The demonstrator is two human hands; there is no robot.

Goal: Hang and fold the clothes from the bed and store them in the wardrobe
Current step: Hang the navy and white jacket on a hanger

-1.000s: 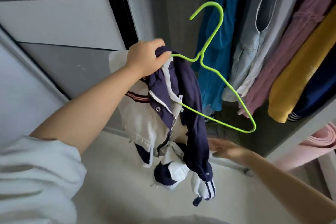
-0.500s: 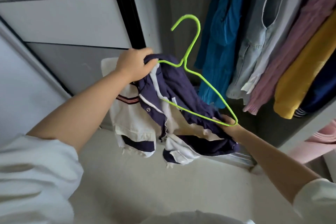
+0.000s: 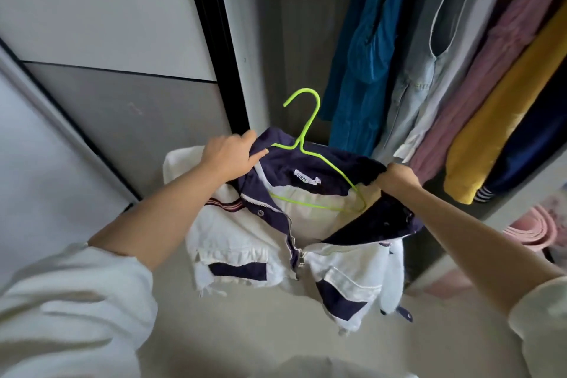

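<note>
Before open wardrobe (image 3: 306, 24): left hand (image 3: 228, 154) grips navy-and-white zip jacket (image 3: 276, 224) at collar; right hand (image 3: 397, 176) grips opposite shoulder; lime-green wire hanger (image 3: 306, 132) inside neck opening.

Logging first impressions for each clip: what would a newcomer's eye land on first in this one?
The bright green hanger stands out at centre, its hook up and its lower part inside a navy and white jacket. The left hand and right hand each grip the jacket's navy collar area, spreading it open. To the upper right, the hanging clothes in the wardrobe fan out in teal, denim, pink and yellow.
</note>
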